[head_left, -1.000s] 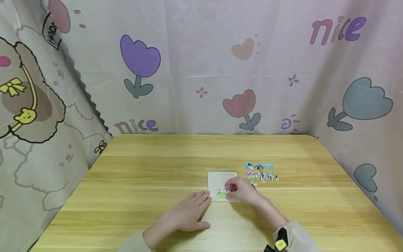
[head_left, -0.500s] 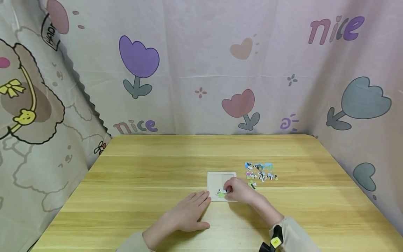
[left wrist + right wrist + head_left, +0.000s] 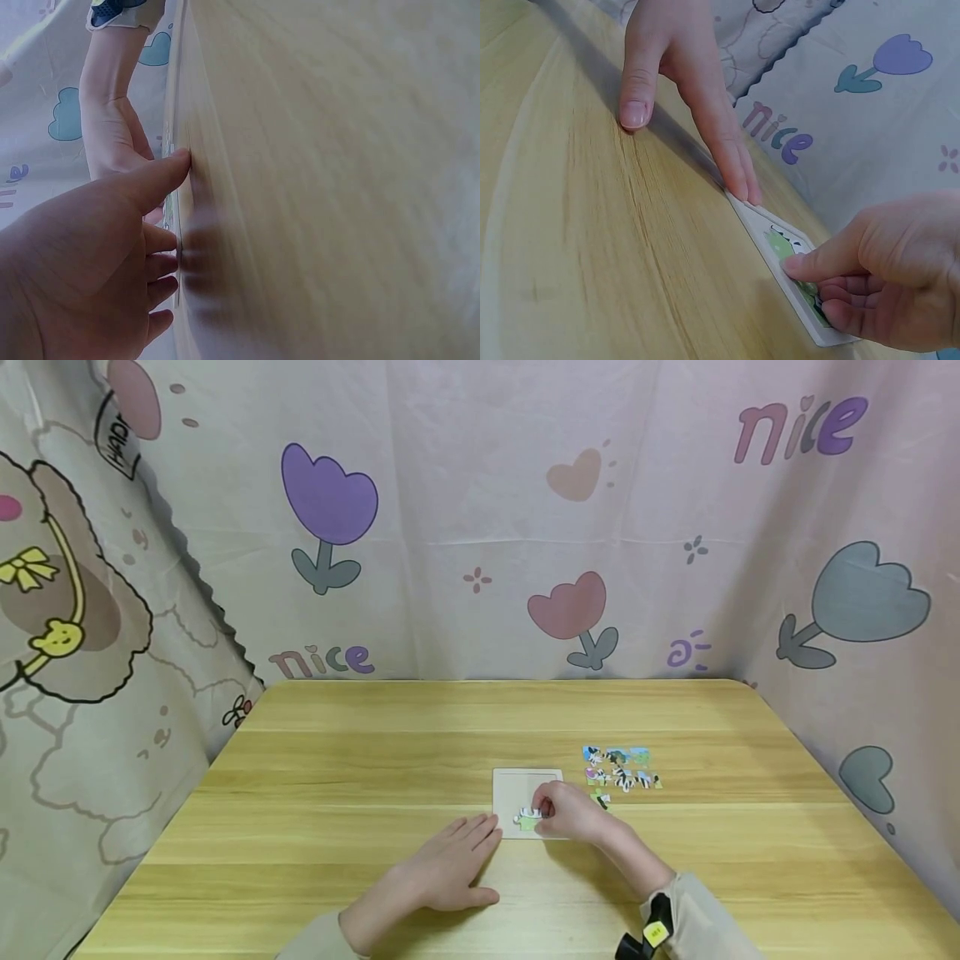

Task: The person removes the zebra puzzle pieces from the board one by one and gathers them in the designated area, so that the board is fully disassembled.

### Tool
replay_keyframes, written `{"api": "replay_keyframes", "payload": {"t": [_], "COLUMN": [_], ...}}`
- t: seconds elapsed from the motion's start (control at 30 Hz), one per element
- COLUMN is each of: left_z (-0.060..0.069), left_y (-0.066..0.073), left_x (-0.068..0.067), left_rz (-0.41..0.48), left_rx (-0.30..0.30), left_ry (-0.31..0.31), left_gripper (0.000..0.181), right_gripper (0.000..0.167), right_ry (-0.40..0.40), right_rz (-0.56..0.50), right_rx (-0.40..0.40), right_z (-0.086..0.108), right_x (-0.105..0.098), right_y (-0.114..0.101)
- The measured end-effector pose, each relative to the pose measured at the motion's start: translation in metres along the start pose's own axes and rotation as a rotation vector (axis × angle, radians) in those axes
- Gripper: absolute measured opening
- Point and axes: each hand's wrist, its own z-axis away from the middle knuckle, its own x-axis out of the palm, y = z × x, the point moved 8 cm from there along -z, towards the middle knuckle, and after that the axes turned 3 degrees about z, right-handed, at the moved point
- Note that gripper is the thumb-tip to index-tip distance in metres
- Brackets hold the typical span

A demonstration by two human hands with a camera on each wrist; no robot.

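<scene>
A pale square puzzle tray (image 3: 517, 785) lies on the table. Near its lower edge is a green puzzle piece (image 3: 527, 822) with white and black on it. My right hand (image 3: 573, 814) is over the tray's right part, its thumb and curled fingers pinching at a puzzle piece (image 3: 808, 289) down in the tray; the fingers partly hide that piece. My left hand (image 3: 453, 864) rests at the tray's left edge with straight fingers. In the right wrist view its fingertips touch the tray corner, with the thumb spread away on the table.
Several loose puzzle pieces (image 3: 622, 768) in blue, green, black and white lie right of the tray. One loose piece (image 3: 601, 798) sits closest to my right wrist. The wooden table (image 3: 360, 777) ends at a printed curtain (image 3: 450, 485).
My right hand and wrist have shifted slightly left, uncovering more of the nearest loose piece. The green piece in the tray looks slightly turned or shifted. My left hand stays put.
</scene>
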Motion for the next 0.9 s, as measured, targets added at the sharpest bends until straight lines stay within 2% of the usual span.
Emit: {"api": "replay_keyframes", "payload": {"t": [0.17,0.43,0.7,0.9], "left_z": [-0.001,-0.001,-0.001,0.000], "left_y": [-0.001,-0.001,-0.002,-0.001], "left_x": [0.000,-0.001,0.001,0.000], "left_rz": [-0.004,-0.008,-0.013,-0.029], "left_rx": [-0.003,0.002,0.001,0.008], "left_ry": [-0.007,-0.003,-0.003,0.004], "left_gripper": [0.078,0.078,0.078,0.078], "right_gripper": [0.020,0.016,0.011,0.013], "right_ry": [0.021,0.052,0.076,0.103], "right_rz": [-0.042,-0.173,-0.242,-0.342], "right_rx": [-0.024,-0.072,-0.069,-0.028], "right_z": [0.001,0.007,0.011,0.018], "right_x": [0.000,0.001,-0.001,-0.013], "right_y": [0.002,0.006,0.011,0.021]}}
